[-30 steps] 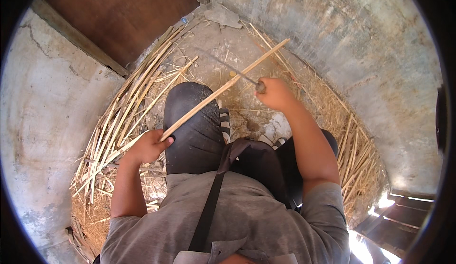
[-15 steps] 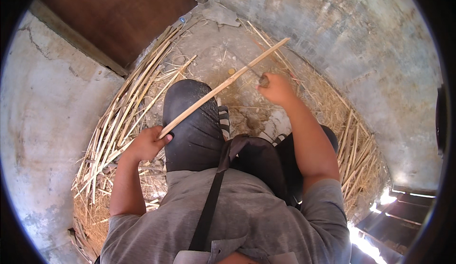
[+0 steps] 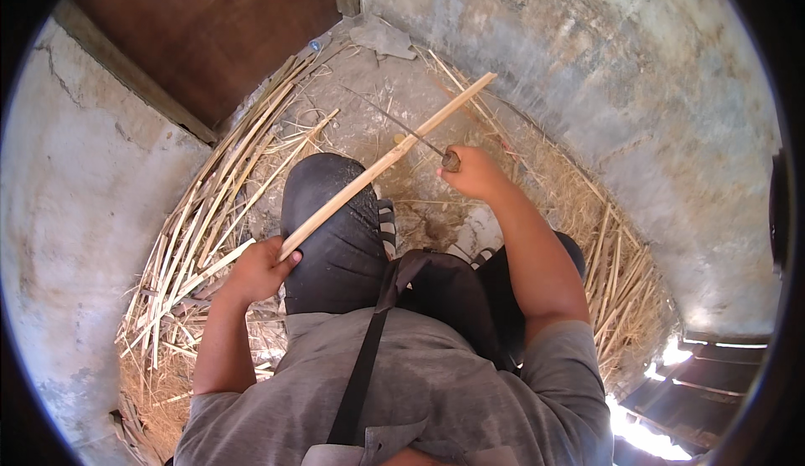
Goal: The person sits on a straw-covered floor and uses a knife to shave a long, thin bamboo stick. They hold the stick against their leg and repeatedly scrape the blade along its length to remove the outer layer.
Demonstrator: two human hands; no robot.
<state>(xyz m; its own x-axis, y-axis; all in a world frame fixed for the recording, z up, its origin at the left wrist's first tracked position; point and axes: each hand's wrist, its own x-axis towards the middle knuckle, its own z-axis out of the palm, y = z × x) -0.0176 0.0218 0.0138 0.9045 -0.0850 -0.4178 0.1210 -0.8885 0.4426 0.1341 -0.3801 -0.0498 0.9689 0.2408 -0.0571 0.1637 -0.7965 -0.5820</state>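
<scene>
My left hand [image 3: 262, 270] is closed round the lower end of a long, pale bamboo strip [image 3: 356, 185]. The strip slants up to the right across my left knee, its far end free over the floor. A knife [image 3: 451, 161] is gripped by its short brown handle in my right hand [image 3: 475, 172]. Its thin dark blade points up and left, crossing the strip a little beyond mid-length. Seen nearly edge-on, the blade does not show whether it touches the strip.
Many split strips [image 3: 197, 214] lie heaped along the left wall below a brown door [image 3: 226, 30]. More strips and fine shavings [image 3: 616, 273] line the right wall [image 3: 620, 72]. A flat grey slab [image 3: 383, 40] rests in the far corner. My sandalled feet [image 3: 386, 229] are between my knees.
My right hand has moved left and slightly down with the knife, and the blade, blurred before, now shows clearly. The strip's far end has shifted a little left and down, partly with the whole view.
</scene>
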